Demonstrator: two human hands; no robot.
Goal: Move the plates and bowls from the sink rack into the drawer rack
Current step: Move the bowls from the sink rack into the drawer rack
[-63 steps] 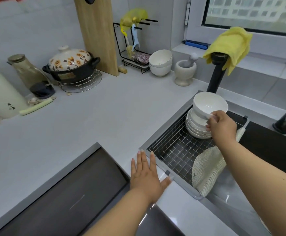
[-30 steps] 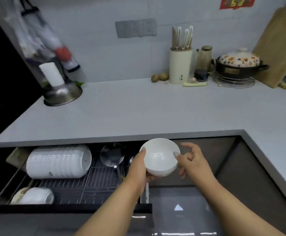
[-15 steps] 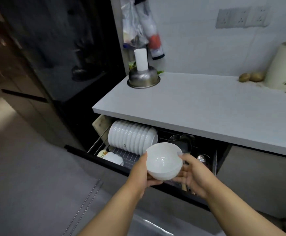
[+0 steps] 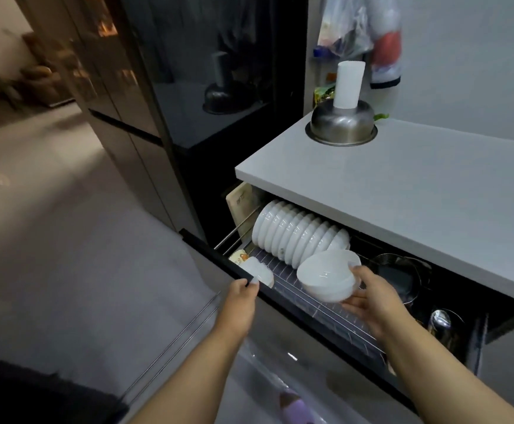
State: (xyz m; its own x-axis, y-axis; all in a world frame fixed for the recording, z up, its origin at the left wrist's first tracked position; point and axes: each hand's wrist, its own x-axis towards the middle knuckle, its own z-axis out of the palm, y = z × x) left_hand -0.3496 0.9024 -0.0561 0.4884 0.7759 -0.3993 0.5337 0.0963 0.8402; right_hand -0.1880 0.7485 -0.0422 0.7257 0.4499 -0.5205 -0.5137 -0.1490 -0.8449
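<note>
— Where is the round white ceramic bowl (image 4: 327, 278)?

— In the right hand (image 4: 372, 298), held tilted just above the wire drawer rack (image 4: 307, 296) of the open dark pull-out drawer. The thumb curls over its rim and the fingers cup it from beneath. It hangs just beside the near end of the row of white bowls (image 4: 298, 235) that lie nested on their sides in the rack; whether it touches them I cannot tell.

— And the left hand (image 4: 243, 296)?

— Its fingers are hooked over the top edge of the black drawer front (image 4: 216, 255), gripping it.

— What else sits in the drawer?

— A small white dish (image 4: 260, 272) near the front left corner, partly hidden behind the drawer front, and dark round metal ware (image 4: 398, 278) to the right of the rack. A pale board (image 4: 239, 203) stands at the far left end.

— On the table (image 4: 402, 194)?

— An upturned steel bowl (image 4: 341, 123) with a white cylinder (image 4: 347, 84) standing on it, near the far corner. Plastic bags (image 4: 360, 29) hang on the wall above, blurred.
</note>
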